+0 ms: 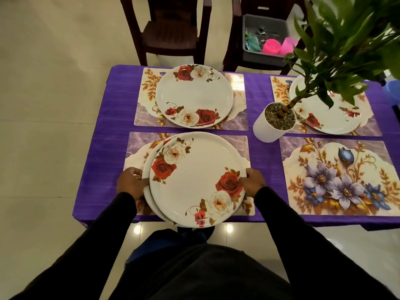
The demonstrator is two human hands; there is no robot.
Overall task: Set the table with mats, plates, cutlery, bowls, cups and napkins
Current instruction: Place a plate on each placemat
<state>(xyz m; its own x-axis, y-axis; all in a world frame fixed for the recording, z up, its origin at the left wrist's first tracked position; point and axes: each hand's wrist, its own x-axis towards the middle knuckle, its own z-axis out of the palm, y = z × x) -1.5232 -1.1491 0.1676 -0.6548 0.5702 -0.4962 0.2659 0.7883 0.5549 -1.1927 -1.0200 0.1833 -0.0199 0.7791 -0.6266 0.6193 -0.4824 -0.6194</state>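
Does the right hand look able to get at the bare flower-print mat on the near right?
Probably yes. The right hand grips the rose-patterned plate stack, but the flower-print mat lies just beside it with nothing between.

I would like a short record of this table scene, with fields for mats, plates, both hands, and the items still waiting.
mats: four on the purple tablecloth
plates placed: far left plate; far right plate, partly behind the potted plant
plates held: stack of two plates over the near left mat
left hand: grips the stack's left rim
right hand: grips its right rim
bare mat: near right mat
waiting: pink cups and cutlery in the grey tub on a chair
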